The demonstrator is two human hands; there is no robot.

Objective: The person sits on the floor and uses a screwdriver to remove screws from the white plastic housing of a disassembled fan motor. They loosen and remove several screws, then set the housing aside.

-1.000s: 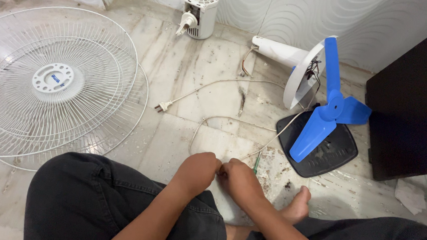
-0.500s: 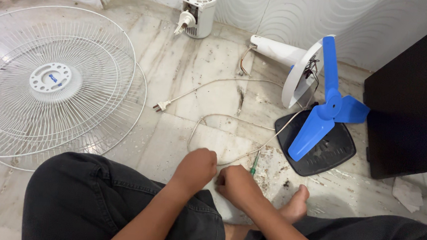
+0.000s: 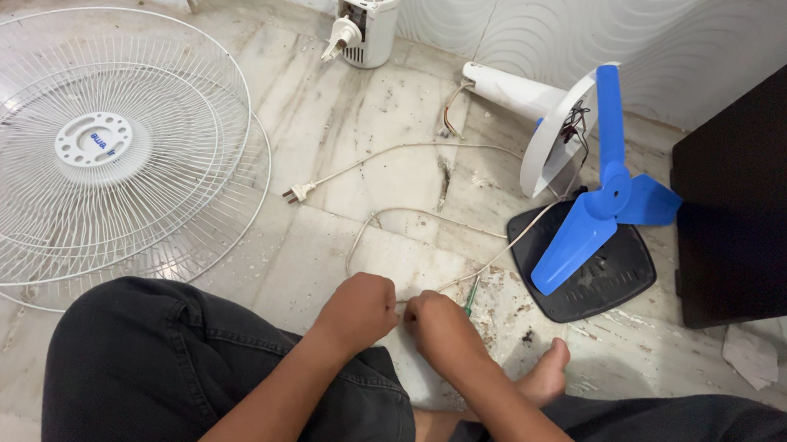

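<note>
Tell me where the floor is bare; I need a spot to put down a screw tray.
Bare marble lies between the white wire fan guard and the white power cord. It is crowded by the blue three-blade fan propeller, the black base plate and both hands.

2 hands (image 3: 362,310), 2 white fan grilles (image 3: 97,148) upper left, 1 blue 3-blade fan blade (image 3: 609,202), 1 black base (image 3: 618,276), 1 white motor housing (image 3: 367,15) top ctr, 1 plug (image 3: 295,192), 1 green screwdriver (image 3: 471,296).

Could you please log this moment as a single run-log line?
left hand: fisted on white cord | right hand: fisted beside it, cord between | green screwdriver: on floor | blue fan blade: on black base
</note>
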